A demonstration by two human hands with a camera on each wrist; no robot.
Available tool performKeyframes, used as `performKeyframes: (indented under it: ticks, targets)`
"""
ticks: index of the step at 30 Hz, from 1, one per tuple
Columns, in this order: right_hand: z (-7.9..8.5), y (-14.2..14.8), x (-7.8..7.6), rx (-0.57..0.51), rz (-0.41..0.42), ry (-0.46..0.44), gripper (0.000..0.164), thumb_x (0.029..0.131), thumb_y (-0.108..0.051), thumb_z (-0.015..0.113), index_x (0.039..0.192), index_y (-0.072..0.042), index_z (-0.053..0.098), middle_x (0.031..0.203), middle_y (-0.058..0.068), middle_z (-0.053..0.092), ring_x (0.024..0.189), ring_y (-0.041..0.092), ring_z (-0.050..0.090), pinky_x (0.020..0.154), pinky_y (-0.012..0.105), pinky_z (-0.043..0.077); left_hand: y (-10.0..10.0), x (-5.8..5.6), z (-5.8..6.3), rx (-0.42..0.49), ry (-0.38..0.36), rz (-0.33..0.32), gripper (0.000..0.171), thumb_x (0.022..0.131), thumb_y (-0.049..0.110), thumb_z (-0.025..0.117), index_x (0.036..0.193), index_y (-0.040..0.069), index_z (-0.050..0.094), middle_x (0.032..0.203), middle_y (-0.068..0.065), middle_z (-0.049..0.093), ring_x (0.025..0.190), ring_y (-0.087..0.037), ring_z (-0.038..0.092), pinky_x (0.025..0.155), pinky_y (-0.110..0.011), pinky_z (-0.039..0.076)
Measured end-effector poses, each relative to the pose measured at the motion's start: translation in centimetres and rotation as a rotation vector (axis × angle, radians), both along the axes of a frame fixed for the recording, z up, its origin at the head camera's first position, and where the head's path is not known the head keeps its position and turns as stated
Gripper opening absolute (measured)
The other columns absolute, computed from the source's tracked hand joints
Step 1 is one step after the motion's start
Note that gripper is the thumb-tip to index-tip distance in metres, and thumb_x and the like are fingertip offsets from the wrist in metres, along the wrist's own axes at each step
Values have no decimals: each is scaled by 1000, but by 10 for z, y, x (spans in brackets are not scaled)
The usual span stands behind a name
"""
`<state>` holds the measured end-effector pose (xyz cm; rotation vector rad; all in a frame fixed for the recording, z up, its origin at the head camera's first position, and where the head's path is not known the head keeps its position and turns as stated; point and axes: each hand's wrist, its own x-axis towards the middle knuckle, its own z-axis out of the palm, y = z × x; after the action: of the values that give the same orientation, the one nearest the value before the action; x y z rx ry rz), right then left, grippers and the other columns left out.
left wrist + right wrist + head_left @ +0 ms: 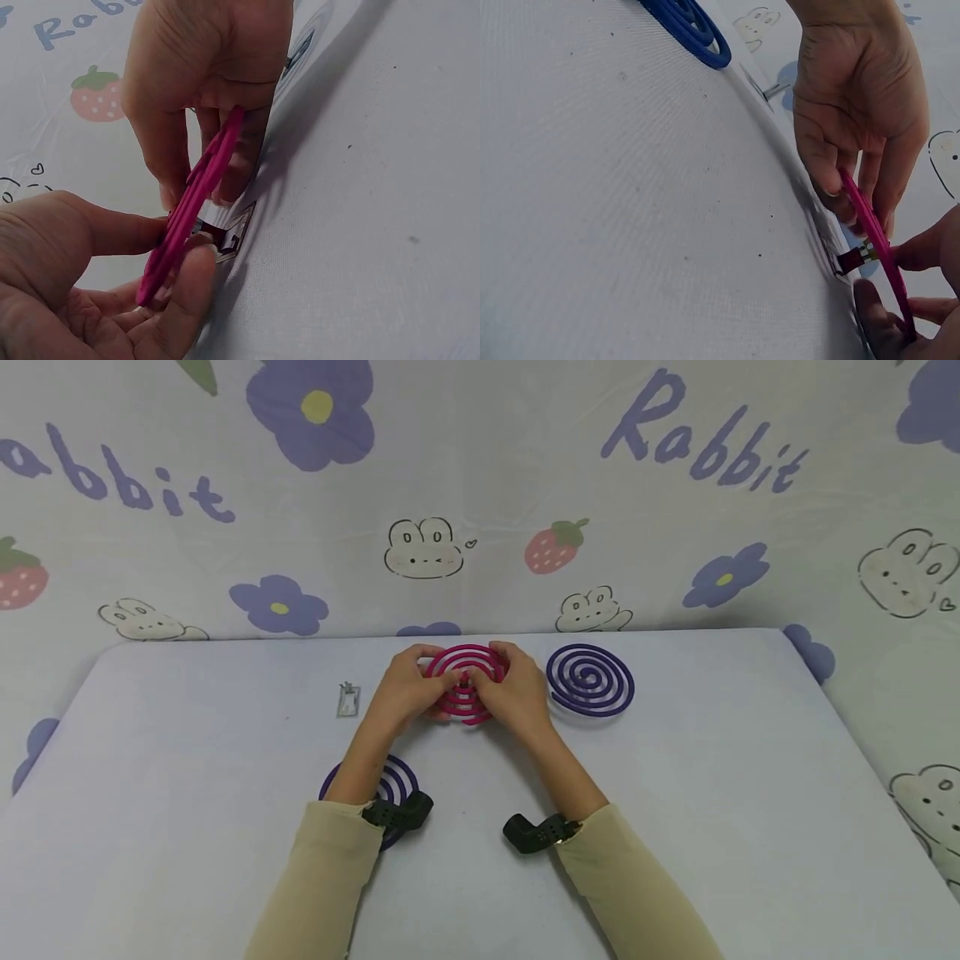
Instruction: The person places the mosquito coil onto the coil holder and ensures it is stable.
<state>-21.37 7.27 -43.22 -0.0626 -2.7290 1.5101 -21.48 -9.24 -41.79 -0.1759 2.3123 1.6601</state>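
Observation:
Both hands hold a pink mosquito coil (pixel 467 648) near the back of the table. The left hand (pixel 411 692) grips its left edge, and the right hand (pixel 522 693) grips its right edge. Both thumbs press at the coil's centre. In the left wrist view the coil (pixel 196 193) is seen edge-on and tilted, fingers on both faces. Beneath it a small metal stand (pixel 238 238) sits on the table, its upright part reaching toward the coil's centre. I cannot tell whether the stand's tip is through the coil.
A purple mosquito coil (pixel 588 676) lies right of the hands, a shadow under its lower edge. Another purple coil (pixel 405 775) lies under the left forearm, partly hidden. Left of the hands is a second small metal stand (pixel 348 702). A printed cloth hangs behind the white table (pixel 712 760).

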Motion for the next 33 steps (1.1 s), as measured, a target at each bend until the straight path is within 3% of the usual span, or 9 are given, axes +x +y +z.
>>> performKeyframes:
  ticks: [7, 17, 24, 27, 33]
  targets:
    - [4, -2, 3, 38, 21, 68, 57, 94, -19, 75, 146, -1, 59, 141, 22, 66, 131, 37, 65, 113, 48, 56, -2, 1, 2, -66, 3, -28, 59, 103, 26, 70, 153, 4, 49, 136, -27, 66, 85, -30, 79, 60, -25, 63]
    - [6, 0, 3, 36, 16, 134, 50, 96, -21, 71, 142, -4, 62, 138, 24, 65, 130, 38, 62, 113, 51, 53, -3, 1, 3, -55, -2, -36, 57, 104, 29, 68, 153, 6, 49, 136, -26, 67, 73, -20, 75, 61, -26, 63]
    - [7, 3, 0, -12, 31, 66, 51, 98, -23, 70, 144, -4, 60, 143, 21, 65, 135, 35, 61, 118, 49, 51, -5, 0, 4, -39, -1, -65, 58, 104, 27, 68, 154, 3, 48, 135, -27, 69, 67, -17, 76, 62, -24, 63]
    - [6, 3, -1, -26, 37, 31, 51, 99, -25, 70, 145, -6, 59, 144, 19, 65, 135, 33, 63, 118, 46, 51, -6, -1, 3, 9, -20, -64, 57, 104, 25, 68, 154, 4, 49, 136, -28, 68, 64, -14, 73, 61, -24, 63]
    - [7, 3, -2, -77, 11, 18, 50, 99, -23, 70, 145, -6, 60, 146, 19, 64, 134, 34, 63, 117, 46, 52, -9, -3, 5, 96, -81, -48, 56, 105, 26, 67, 155, 10, 48, 138, -24, 68, 78, -17, 75, 67, -26, 64]
